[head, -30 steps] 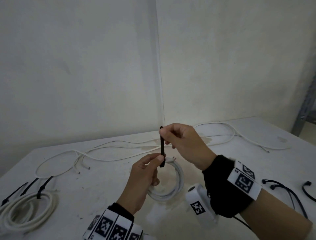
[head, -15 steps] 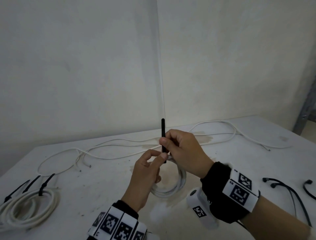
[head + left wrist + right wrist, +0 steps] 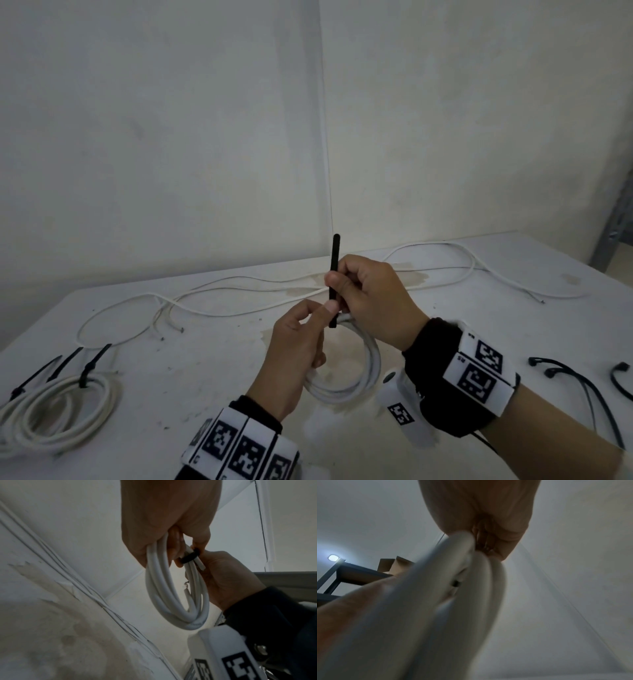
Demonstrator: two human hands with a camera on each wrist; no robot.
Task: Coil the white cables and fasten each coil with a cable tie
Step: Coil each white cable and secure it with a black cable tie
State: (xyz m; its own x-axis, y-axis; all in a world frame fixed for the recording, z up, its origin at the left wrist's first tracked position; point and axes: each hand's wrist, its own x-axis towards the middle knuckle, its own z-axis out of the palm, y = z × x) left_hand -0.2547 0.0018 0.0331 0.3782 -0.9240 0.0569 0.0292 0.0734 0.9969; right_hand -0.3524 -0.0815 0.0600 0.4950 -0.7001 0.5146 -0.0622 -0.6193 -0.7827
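A small white cable coil (image 3: 371, 368) hangs just above the table, gripped at its top by my left hand (image 3: 323, 310). A black cable tie (image 3: 334, 260) stands upright from the coil's top. My right hand (image 3: 337, 282) pinches the tie partway up, right above the left thumb, and the tail sticks out above the fingers. In the left wrist view the tie (image 3: 189, 557) loops around the coil's strands (image 3: 161, 595) between my left hand (image 3: 164, 520) and right hand (image 3: 228, 581). The right wrist view shows only the blurred coil (image 3: 436, 601) under curled fingers (image 3: 489, 538).
Tied white coils (image 3: 58, 407) with black ties lie at the table's near left. Loose white cables (image 3: 239, 291) trail across the back of the white table (image 3: 171, 359). Spare black cable ties (image 3: 582, 387) lie at the right. A metal shelf frame (image 3: 613, 240) stands at the far right.
My right hand has slid down the tie toward the left hand, so the tail now sticks up above its fingers. The coil stays in the left hand.
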